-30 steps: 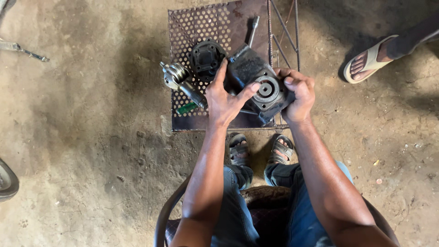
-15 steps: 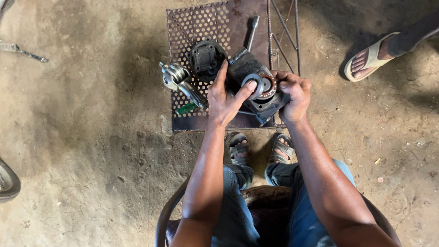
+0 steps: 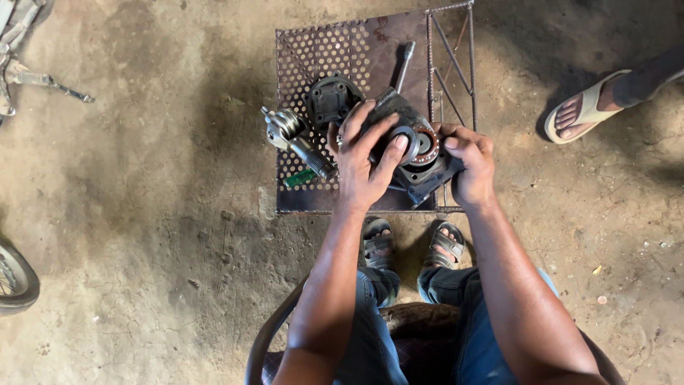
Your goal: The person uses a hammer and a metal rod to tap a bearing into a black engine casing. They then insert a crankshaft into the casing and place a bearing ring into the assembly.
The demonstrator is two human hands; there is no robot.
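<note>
While the right hand (image 3: 467,160) grips the dark housing (image 3: 427,167) on the table (image 3: 313,50), the left hand (image 3: 363,160) pinches a ring (image 3: 406,139) over its bore; seating should be kept square.

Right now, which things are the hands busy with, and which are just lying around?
In hand: left hand lifting a metal ring; right hand steadying the dark housing.

Lying about: round black cover, splined shaft, green-handled tool, socket extension bar.

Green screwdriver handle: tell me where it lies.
The green handle lies on the perforated stand, near its front-left edge, just left of the left hand and below the splined shaft.
</note>
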